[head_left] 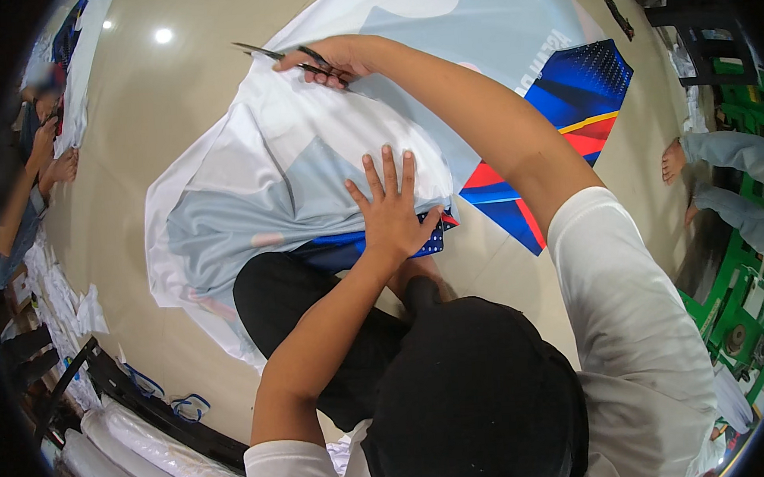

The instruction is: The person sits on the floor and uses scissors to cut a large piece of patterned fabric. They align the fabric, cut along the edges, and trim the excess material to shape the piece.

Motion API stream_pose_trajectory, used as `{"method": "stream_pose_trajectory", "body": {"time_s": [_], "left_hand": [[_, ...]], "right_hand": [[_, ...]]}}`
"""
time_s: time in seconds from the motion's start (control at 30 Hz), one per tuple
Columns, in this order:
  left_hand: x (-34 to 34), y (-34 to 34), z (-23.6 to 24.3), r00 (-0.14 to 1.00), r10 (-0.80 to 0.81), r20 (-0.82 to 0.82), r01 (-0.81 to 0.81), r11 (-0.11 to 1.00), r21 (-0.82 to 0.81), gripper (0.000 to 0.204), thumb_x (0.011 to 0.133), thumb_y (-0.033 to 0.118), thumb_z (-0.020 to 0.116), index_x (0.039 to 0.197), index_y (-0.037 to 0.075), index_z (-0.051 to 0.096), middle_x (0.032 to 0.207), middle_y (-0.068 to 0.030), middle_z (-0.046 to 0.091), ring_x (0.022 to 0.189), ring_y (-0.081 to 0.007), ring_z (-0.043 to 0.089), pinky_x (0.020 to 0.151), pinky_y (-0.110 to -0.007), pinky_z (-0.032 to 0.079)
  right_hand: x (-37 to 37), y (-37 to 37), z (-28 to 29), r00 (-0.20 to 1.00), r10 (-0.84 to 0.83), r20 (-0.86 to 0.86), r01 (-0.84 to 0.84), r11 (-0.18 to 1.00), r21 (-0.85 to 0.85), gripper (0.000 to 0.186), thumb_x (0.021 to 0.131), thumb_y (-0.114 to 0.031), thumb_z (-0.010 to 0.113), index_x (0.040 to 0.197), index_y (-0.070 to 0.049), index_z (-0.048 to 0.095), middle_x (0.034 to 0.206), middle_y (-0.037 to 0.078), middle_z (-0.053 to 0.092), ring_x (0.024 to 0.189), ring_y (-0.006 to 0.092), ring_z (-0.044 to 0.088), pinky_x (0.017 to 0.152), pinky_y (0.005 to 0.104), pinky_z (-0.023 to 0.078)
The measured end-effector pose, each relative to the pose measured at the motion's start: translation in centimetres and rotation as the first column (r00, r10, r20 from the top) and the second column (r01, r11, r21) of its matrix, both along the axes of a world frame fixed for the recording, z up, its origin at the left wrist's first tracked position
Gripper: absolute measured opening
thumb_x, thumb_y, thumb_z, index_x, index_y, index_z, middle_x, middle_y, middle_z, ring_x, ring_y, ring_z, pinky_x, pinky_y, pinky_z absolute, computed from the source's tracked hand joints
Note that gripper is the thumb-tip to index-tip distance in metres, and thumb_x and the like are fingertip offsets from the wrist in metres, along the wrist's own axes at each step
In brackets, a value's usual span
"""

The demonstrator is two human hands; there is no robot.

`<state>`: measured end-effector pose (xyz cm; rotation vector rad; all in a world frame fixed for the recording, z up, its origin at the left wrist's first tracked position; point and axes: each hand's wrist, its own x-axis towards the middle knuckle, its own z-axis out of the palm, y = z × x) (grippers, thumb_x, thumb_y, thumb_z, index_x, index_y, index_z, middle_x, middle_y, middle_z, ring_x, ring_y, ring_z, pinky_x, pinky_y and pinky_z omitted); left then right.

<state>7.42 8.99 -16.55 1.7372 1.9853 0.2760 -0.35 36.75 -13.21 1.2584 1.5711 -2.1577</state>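
I see 2 hands working on 1 large printed fabric sheet (248, 159) spread across the beige floor (159, 103). My right hand (334, 60) reaches far forward and is clamped around the handles of a pair of scissors (273, 54); the blades point to the left of that hand and sit at the far edge of the sheet. My left hand (391, 210) lies flat, fingers spread, pressing a folded part of the sheet down, nearer to me than the right hand. The 2 hands are well apart. The sheet is pale grey and white beneath both hands, with blue, red and yellow print to the right of them. A 2nd person sits far to the left of my hands (37, 170). Bare feet of another person (673, 161) show far to the right, beside green machinery (751, 280).
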Motion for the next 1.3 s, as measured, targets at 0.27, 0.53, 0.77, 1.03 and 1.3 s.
{"method": "stream_pose_trajectory", "body": {"time_s": [0.27, 0.53, 0.77, 1.03, 1.3], "left_hand": [[-0.1, -0.1, -0.5, 0.997, -0.066, -0.046, 0.067, 0.998, 0.004, 0.108, 0.089, 0.068, 0.064, 0.17, 0.017, 0.015, 0.176, -0.021, 0.005, 0.158, -0.0558, 0.001, 0.111, -0.087, 0.004], [-14.5, 0.7, -1.1, 0.963, 0.008, -0.27, -0.031, 0.996, -0.082, 0.093, 0.099, 0.056, 0.063, 0.17, 0.02, 0.016, 0.174, -0.02, 0.017, 0.157, -0.0538, 0.012, 0.118, -0.076, 0.019], [-34.1, -12.7, -2.2, 0.953, 0.239, -0.188, -0.263, 0.958, -0.113, 0.066, 0.098, 0.006, 0.058, 0.158, -0.003, 0.034, 0.164, -0.0343, 0.029, 0.152, -0.052, 0.026, 0.128, -0.052, 0.021], [-40.2, -24.7, -0.7, 0.696, 0.472, -0.541, -0.696, 0.628, -0.348, 0.067, 0.091, 0.006, 0.05, 0.154, -0.013, 0.034, 0.145, -0.0397, 0.05, 0.139, -0.0538, 0.046, 0.12, -0.052, 0.036], [-17.7, -0.9, 3.8, 0.953, 0.291, 0.082, -0.302, 0.892, 0.335, 0.05, 0.094, 0.029, 0.069, 0.131, -0.004, 0.06, 0.132, -0.0262, 0.063, 0.126, -0.0434, 0.058, 0.107, -0.049, 0.046]], "right_hand": [[-3.0, 0.0, 0.0, 0.902, -0.213, -0.376, 0.262, 0.961, 0.085, 0.038, 0.084, -0.038, 0.085, 0.075, -0.008, 0.065, 0.065, -0.001, 0.057, 0.051, 0.0087, 0.049, 0.05, 0.0252, 0.04], [14.4, -4.8, 1.2, 0.945, -0.253, -0.208, 0.326, 0.655, 0.681, 0.054, 0.085, -0.047, 0.086, 0.065, -0.004, 0.06, 0.059, 0.006, 0.055, 0.055, 0.0138, 0.049, 0.055, 0.0332, 0.042], [38.5, -18.0, 0.1, 0.727, -0.681, 0.089, 0.221, 0.355, 0.908, 0.05, 0.085, -0.044, 0.085, 0.074, 0.001, 0.068, 0.058, 0.012, 0.053, 0.056, 0.0162, 0.044, 0.054, 0.0391, 0.04], [51.6, -31.3, -1.5, 0.377, -0.883, 0.281, 0.124, 0.349, 0.929, 0.061, 0.083, -0.043, 0.086, 0.061, 0.002, 0.054, 0.052, 0.012, 0.046, 0.05, 0.019, 0.04, 0.05, 0.0405, 0.04], [52.7, -34.0, -2.7, 0.239, -0.948, 0.209, 0.116, 0.242, 0.963, 0.051, 0.083, -0.039, 0.086, 0.067, 0.003, 0.064, 0.057, 0.017, 0.061, 0.051, 0.0288, 0.06, 0.056, 0.0422, 0.05]]}}
